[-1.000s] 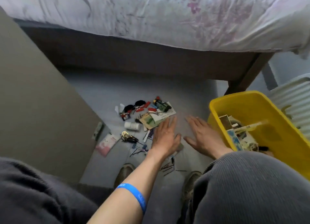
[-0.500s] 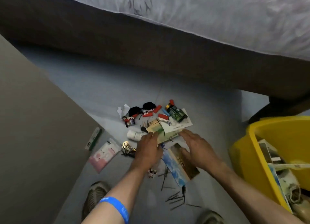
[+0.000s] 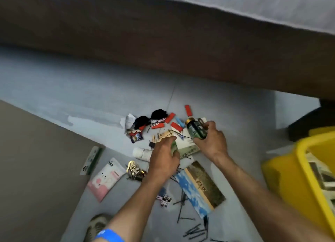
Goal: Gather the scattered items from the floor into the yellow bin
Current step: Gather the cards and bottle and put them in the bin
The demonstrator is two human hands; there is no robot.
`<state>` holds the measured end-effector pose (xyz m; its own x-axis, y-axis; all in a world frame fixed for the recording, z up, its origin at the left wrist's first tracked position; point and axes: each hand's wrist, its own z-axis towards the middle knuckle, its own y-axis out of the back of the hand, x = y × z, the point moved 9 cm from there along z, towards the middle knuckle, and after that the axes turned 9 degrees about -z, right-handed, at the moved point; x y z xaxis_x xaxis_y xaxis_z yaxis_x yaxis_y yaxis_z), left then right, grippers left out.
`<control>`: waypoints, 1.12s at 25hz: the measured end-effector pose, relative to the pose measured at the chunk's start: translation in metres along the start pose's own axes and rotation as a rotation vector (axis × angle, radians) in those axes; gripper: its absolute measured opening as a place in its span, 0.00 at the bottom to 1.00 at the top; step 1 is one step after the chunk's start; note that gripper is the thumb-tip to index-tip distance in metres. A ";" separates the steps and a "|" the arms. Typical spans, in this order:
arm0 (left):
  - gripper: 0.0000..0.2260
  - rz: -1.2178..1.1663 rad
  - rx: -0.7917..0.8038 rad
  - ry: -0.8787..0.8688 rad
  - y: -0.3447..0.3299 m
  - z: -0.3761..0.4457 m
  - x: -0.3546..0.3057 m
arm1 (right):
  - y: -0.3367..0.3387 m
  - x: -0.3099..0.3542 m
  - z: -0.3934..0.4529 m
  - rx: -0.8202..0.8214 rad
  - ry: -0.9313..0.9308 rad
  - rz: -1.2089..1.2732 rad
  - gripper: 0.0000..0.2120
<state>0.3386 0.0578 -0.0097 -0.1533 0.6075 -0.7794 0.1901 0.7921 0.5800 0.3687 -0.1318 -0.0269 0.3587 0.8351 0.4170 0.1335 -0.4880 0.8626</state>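
Note:
My right hand (image 3: pixel 212 142) grips a dark green bottle with a gold cap (image 3: pixel 195 129), lifted a little above the pile of scattered items on the grey floor. My left hand (image 3: pixel 164 160) curls round a small green thing (image 3: pixel 174 145) at the edge of a white and green paper card (image 3: pixel 188 147). The yellow bin (image 3: pixel 311 180) stands at the right edge, with several items inside. A blue and brown booklet (image 3: pixel 201 185) lies below my hands.
Red pieces (image 3: pixel 188 110), a black eye mask (image 3: pixel 150 117), a white tube (image 3: pixel 142 154), a pink packet (image 3: pixel 106 178), keys (image 3: pixel 134 170) and black hairpins (image 3: pixel 194 230) lie on the floor. A beige panel (image 3: pixel 36 169) stands left. The bed's dark frame (image 3: pixel 163 42) runs across the back.
My right hand has moved forward and taken hold of the green bottle, lifting it off the paper. My left hand has closed on a small green thing. The camera has leaned closer.

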 end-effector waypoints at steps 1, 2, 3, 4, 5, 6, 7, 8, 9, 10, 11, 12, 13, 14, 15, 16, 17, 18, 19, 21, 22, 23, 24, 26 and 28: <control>0.21 -0.070 -0.024 0.002 -0.001 -0.008 -0.012 | 0.016 -0.011 -0.022 -0.009 -0.079 0.225 0.23; 0.21 -0.141 -0.037 -0.002 -0.004 -0.018 -0.027 | 0.038 -0.021 -0.050 -0.059 -0.126 0.415 0.21; 0.20 -0.207 -0.046 -0.004 -0.009 -0.027 -0.043 | 0.062 -0.032 -0.082 -0.137 -0.138 0.545 0.19; 0.20 -0.249 -0.058 -0.001 -0.011 -0.034 -0.051 | 0.083 -0.037 -0.110 -0.230 -0.124 0.624 0.17; 0.20 -0.276 -0.041 -0.007 -0.023 -0.047 -0.069 | 0.113 -0.051 -0.146 -0.359 -0.104 0.651 0.15; 0.19 -0.285 -0.022 -0.013 -0.030 -0.057 -0.081 | 0.140 -0.059 -0.177 -0.499 -0.075 0.644 0.15; 0.19 -0.278 0.008 -0.035 -0.038 -0.069 -0.095 | 0.169 -0.070 -0.207 -0.659 -0.054 0.601 0.15; 0.19 -0.253 0.044 -0.078 -0.050 -0.083 -0.113 | 0.199 -0.085 -0.238 -0.819 -0.053 0.513 0.16; 0.19 -0.208 0.065 -0.123 -0.059 -0.097 -0.128 | 0.222 -0.100 -0.262 -0.929 -0.074 0.394 0.17; 0.19 -0.151 0.066 -0.146 -0.064 -0.107 -0.134 | 0.236 -0.111 -0.274 -0.961 -0.111 0.250 0.17; 0.20 -0.106 0.064 -0.141 -0.067 -0.116 -0.132 | 0.243 -0.117 -0.278 -0.930 -0.155 0.105 0.17; 0.20 -0.085 0.070 -0.117 -0.070 -0.122 -0.127 | 0.244 -0.121 -0.276 -0.880 -0.190 -0.024 0.18; 0.20 -0.086 0.074 -0.072 -0.070 -0.128 -0.116 | 0.239 -0.120 -0.271 -0.829 -0.172 -0.095 0.17; 0.20 -0.091 0.064 -0.013 -0.063 -0.133 -0.097 | 0.227 -0.109 -0.264 -0.775 -0.099 -0.102 0.17; 0.20 -0.093 0.060 0.033 -0.059 -0.138 -0.080 | 0.211 -0.097 -0.258 -0.713 -0.013 -0.078 0.16; 0.20 -0.084 0.055 0.073 -0.053 -0.141 -0.061 | 0.190 -0.083 -0.250 -0.633 0.069 -0.043 0.16; 0.19 -0.058 0.048 0.109 -0.047 -0.144 -0.043 | 0.166 -0.070 -0.241 -0.534 0.136 -0.018 0.15; 0.18 -0.028 0.032 0.140 -0.042 -0.144 -0.027 | 0.140 -0.056 -0.232 -0.427 0.191 -0.019 0.14; 0.17 -0.004 0.003 0.166 -0.032 -0.140 -0.009 | 0.110 -0.040 -0.219 -0.315 0.242 -0.049 0.13; 0.16 0.023 -0.021 0.175 -0.020 -0.134 0.007 | 0.065 -0.022 -0.203 -0.142 0.319 -0.157 0.13; 0.16 0.030 -0.039 0.194 -0.012 -0.128 0.018 | 0.043 -0.011 -0.192 -0.080 0.363 -0.189 0.13; 0.16 0.039 -0.067 0.234 -0.003 -0.121 0.031 | 0.024 0.000 -0.180 -0.035 0.407 -0.208 0.14; 0.16 0.053 -0.116 0.281 0.009 -0.115 0.045 | 0.008 0.011 -0.168 0.002 0.425 -0.220 0.15; 0.17 0.116 -0.246 0.293 0.040 -0.100 0.067 | -0.026 0.017 -0.142 0.095 0.355 -0.266 0.20; 0.22 0.289 -0.258 0.150 0.056 -0.072 0.073 | -0.056 0.004 -0.124 0.187 0.183 -0.380 0.31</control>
<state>0.2682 0.1503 -0.0172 -0.2729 0.7936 -0.5438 -0.0004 0.5651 0.8250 0.2486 -0.0700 -0.0379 0.0851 0.9865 0.1397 0.3944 -0.1621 0.9045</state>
